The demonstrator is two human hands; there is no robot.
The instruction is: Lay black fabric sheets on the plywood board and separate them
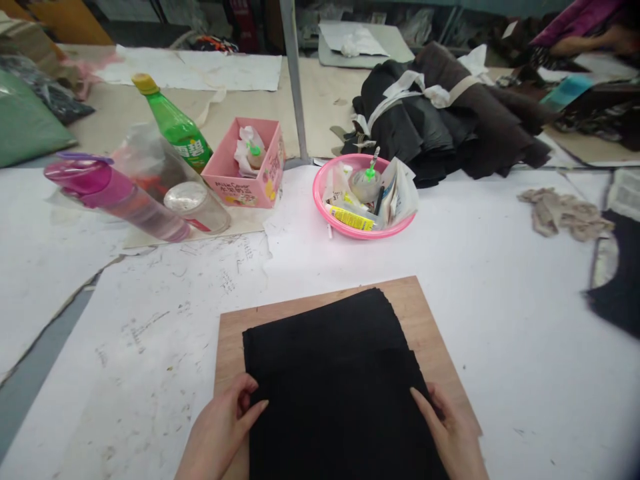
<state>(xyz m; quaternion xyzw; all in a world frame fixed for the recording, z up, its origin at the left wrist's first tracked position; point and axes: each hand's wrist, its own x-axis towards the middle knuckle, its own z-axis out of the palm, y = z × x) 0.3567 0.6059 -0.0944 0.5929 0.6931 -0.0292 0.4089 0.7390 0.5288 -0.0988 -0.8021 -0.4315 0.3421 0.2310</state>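
Black fabric pieces lie stacked on a thin wooden board at the bottom centre, and the near end runs out of view. At the stack's left edge, my left hand pinches the cloth between thumb and fingers. My right hand grips the opposite edge, its thumb on top and its other fingers partly hidden beside the cloth. The stack's far edge slants, and its right side looks slightly uneven.
Beyond the board stands a pink basin with small supplies. To its left are a pink box, a green bottle and a purple water bottle. Dark fabric bundles lie behind. Another person's arm shows at far right.
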